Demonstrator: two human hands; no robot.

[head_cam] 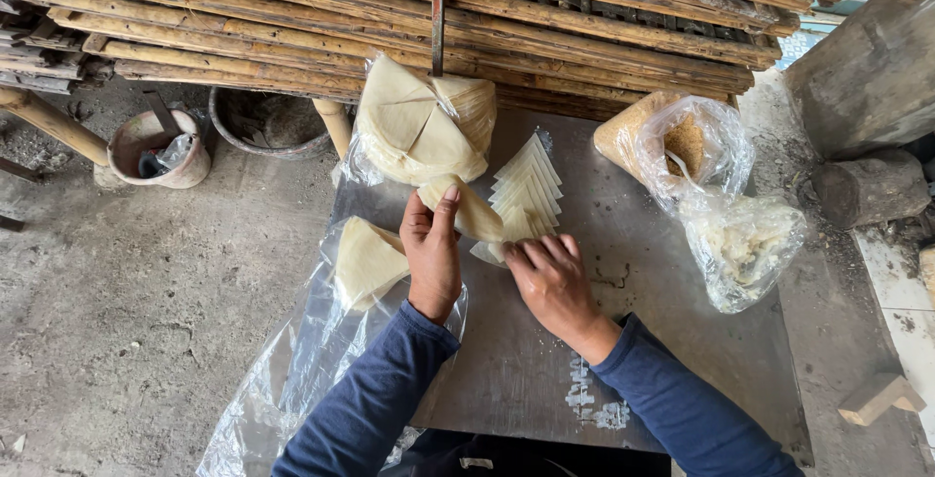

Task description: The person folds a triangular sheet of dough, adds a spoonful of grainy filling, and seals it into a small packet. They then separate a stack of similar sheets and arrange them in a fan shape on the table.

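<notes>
on the grey bench (545, 380) the left hand (432, 255) holds a pale folded wrapper (474, 212) pinched at thumb and fingers, while the right hand (550, 280) lies flat, fingers closed down on the near end of a fanned row of wrappers (526, 190). the step looks like laying pieces out one by one; the next placing calls for an even overlap. beyond sit a loose wrapper pile (368, 261) on plastic and a full bag of wrappers (421, 122).

Clear plastic bag of pale wedges (421, 127), worktop rear; two clear bags (726, 204), right; flattened clear bag (292, 360), left edge.
</notes>
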